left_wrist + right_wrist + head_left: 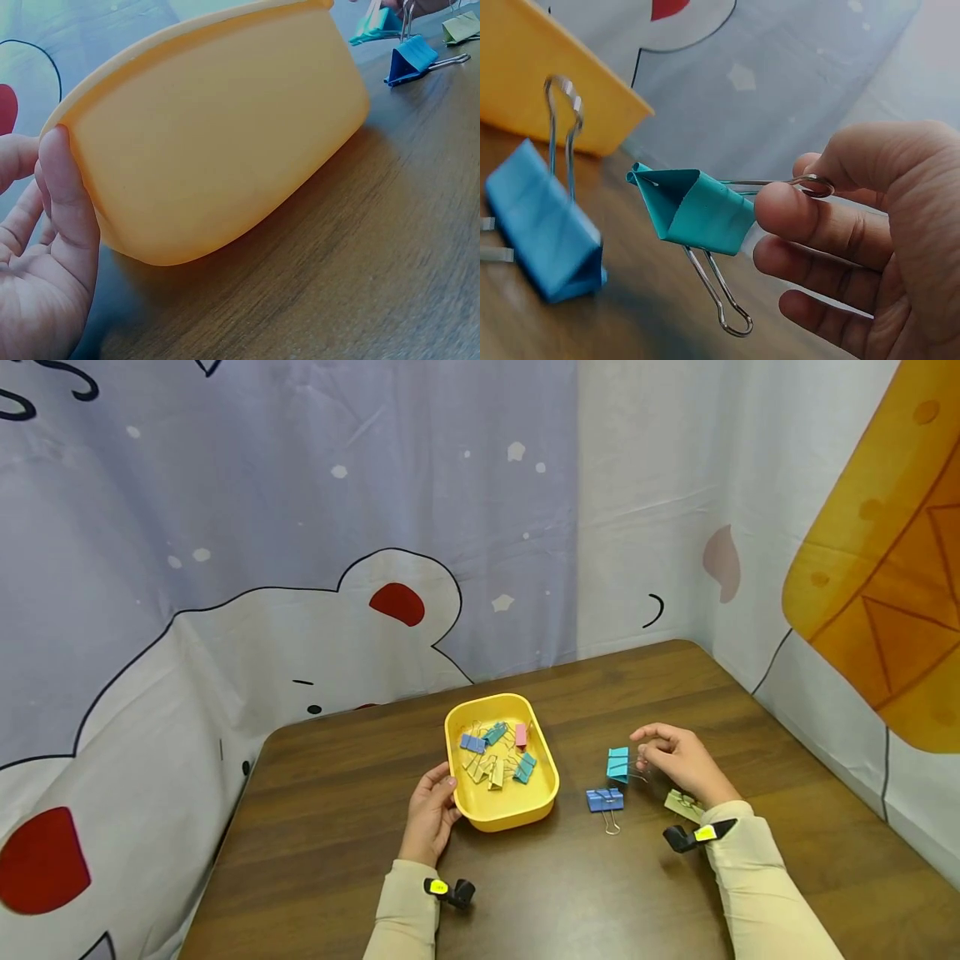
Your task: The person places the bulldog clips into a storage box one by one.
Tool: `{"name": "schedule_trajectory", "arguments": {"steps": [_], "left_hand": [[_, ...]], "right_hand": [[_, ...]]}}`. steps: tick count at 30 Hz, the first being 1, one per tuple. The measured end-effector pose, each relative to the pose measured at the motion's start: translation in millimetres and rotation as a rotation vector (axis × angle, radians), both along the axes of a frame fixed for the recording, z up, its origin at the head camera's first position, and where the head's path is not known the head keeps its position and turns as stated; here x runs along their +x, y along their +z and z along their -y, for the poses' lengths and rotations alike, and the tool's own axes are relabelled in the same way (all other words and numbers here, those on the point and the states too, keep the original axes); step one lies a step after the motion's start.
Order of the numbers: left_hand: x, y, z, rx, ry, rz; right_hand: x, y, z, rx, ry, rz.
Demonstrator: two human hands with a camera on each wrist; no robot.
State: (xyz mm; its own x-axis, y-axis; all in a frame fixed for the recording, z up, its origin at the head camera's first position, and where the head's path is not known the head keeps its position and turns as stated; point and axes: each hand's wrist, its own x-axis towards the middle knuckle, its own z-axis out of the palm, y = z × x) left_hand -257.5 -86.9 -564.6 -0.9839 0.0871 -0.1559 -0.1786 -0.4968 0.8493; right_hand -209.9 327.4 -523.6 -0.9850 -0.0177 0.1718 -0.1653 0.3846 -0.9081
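My right hand [686, 764] pinches a teal binder clip [697, 210] by one wire handle, between thumb and fingers. In the right wrist view the clip's other handle points down, and the clip looks raised off the table. Just nearer in the head view, a blue binder clip [604, 800] rests on the table. A pale yellow binder clip [682, 806] lies beside the right wrist, partly hidden by it. My left hand [431, 814] grips the left rim of a yellow plastic tray [225, 135], thumb at the rim. Several binder clips [496, 772] in yellow, teal, blue and pink lie inside the tray.
The brown wooden table [330, 843] extends under both arms. A printed curtain [480, 510] hangs behind its far edge and along the right side. The tray stands left of the loose clips, with bare wood between them.
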Motion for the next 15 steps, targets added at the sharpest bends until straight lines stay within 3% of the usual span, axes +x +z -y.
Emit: {"name": "schedule_trajectory", "arguments": {"steps": [15], "left_hand": [[-0.8, -1.6, -0.1, -0.029, 0.007, 0.004]], "right_hand": [[-31.3, 11.9, 55, -0.124, 0.060, -0.126]]}}
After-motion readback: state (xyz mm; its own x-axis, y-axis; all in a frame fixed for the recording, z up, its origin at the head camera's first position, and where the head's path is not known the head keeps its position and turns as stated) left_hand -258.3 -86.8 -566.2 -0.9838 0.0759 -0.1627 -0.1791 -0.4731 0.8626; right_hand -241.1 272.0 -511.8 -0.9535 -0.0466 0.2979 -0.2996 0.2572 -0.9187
